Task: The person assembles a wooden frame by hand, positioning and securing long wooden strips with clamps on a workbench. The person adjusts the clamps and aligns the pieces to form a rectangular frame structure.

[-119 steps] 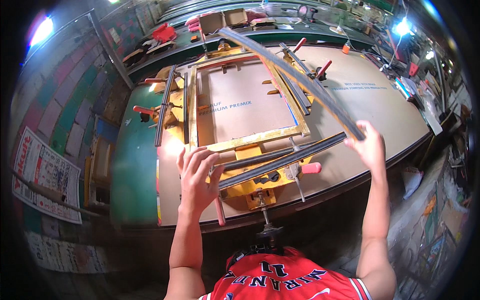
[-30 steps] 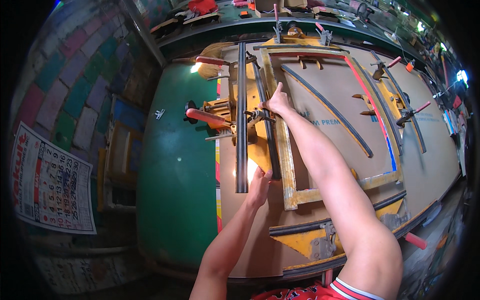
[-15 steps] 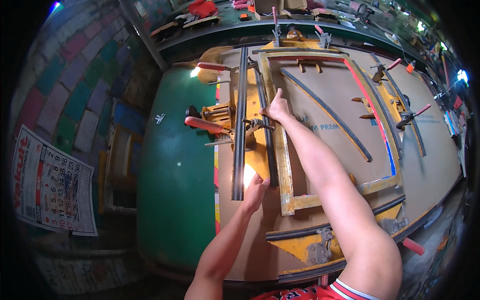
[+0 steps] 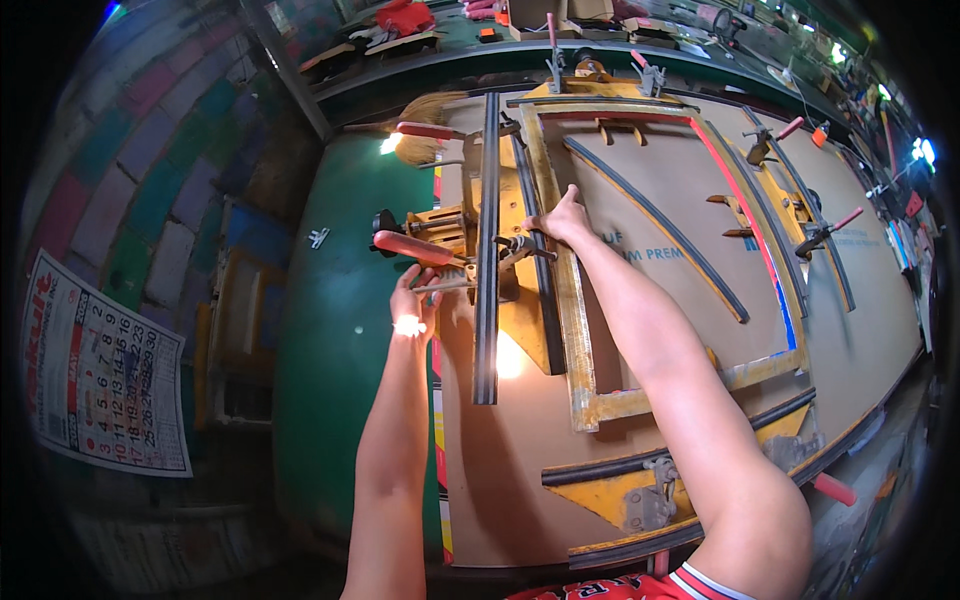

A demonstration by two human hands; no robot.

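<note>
One yellow clamp (image 4: 512, 195), two red handles (image 4: 415, 248), left of centre.
Left hand (image 4: 412, 303) curled at one metal rod (image 4: 457, 285); right hand (image 4: 565, 218), thumb spread, at one black strip (image 4: 547, 315) beside one frame (image 4: 577, 345), centre. Whether either grips: cannot tell.

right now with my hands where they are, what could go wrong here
Pinched fingers: your right hand is at the narrow gap between the black strip and the frame, which might close if either shifts.

Caught fingers: your left hand is at the metal rod below the red handle, and could get nipped if that moves.

Knocked strip: the slanting strip inside the frame looks loose; your right forearm might nudge it.
</note>
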